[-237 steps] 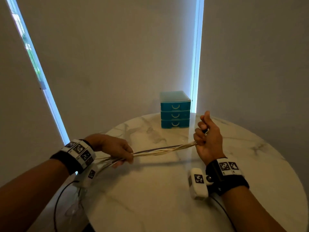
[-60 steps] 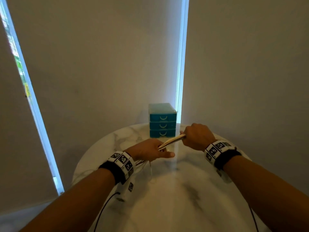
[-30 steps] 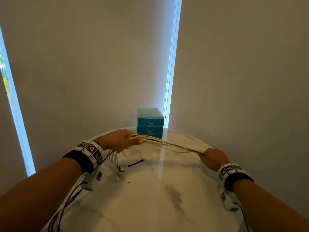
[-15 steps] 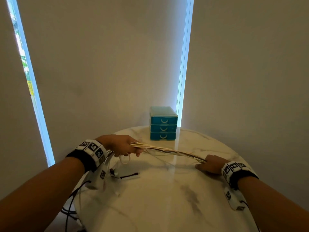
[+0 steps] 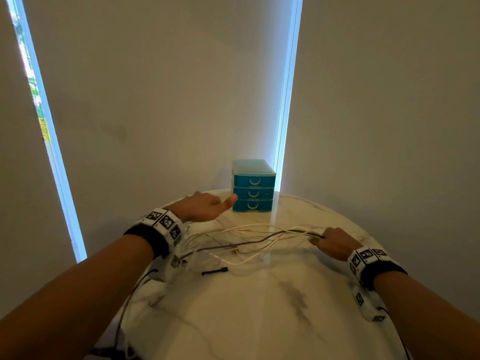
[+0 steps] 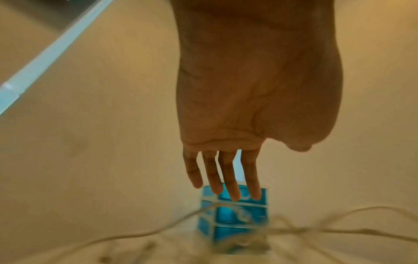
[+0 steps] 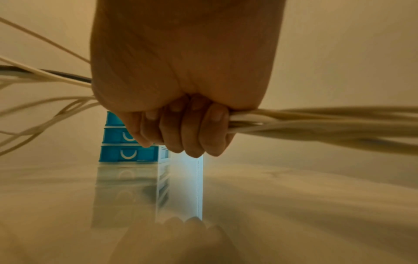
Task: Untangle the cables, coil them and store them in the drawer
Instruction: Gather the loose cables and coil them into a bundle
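Observation:
Several thin white cables (image 5: 249,231) and one dark cable (image 5: 226,246) lie spread over the marble table (image 5: 259,307). My right hand (image 5: 335,242) grips the gathered cable bundle (image 7: 294,121) in a fist at the table's right side. My left hand (image 5: 207,206) holds nothing; its fingers (image 6: 226,178) are straight and reach toward the blue three-drawer unit (image 5: 253,188) at the back of the table. Its thumb is beside the unit's left edge. All three drawers look closed.
A short black connector piece (image 5: 214,271) lies loose on the table in front of the cables. More cable hangs over the table's left edge below my left wrist (image 5: 161,224). Walls with bright window slits stand close behind the table.
My left hand has let go of the cable bundle and moved forward to the drawer unit. The released cables have dropped and spread on the table. My right hand keeps its grip.

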